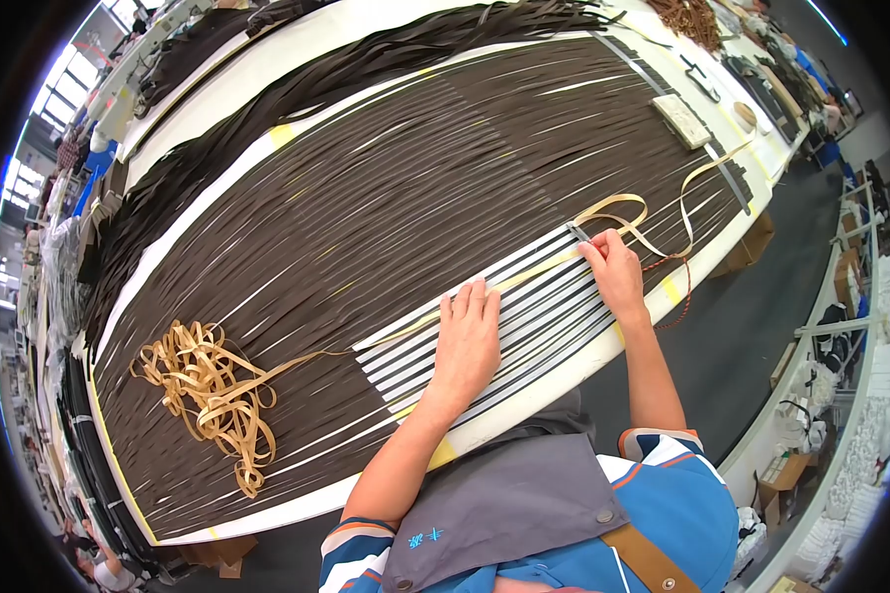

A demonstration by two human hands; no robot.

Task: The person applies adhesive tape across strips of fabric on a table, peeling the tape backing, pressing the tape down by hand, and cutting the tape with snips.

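Observation:
Dark brown strips lie side by side along a white table. Over a section of white and dark stripes, my left hand rests flat, fingers stretched along a thin tan strip. My right hand pinches a small grey tool at the upper right corner of that section. Beside it the tan strip makes loose loops. A red cord hangs near my right wrist. On the left, a tangled heap of tan strip sits on the brown strips, with one end running toward my left hand.
A pale block lies at the upper right, near a tape roll and a black-handled tool. Long dark strips are bunched along the far edge. Shelving stands at the right. Parts of other people show at the far left.

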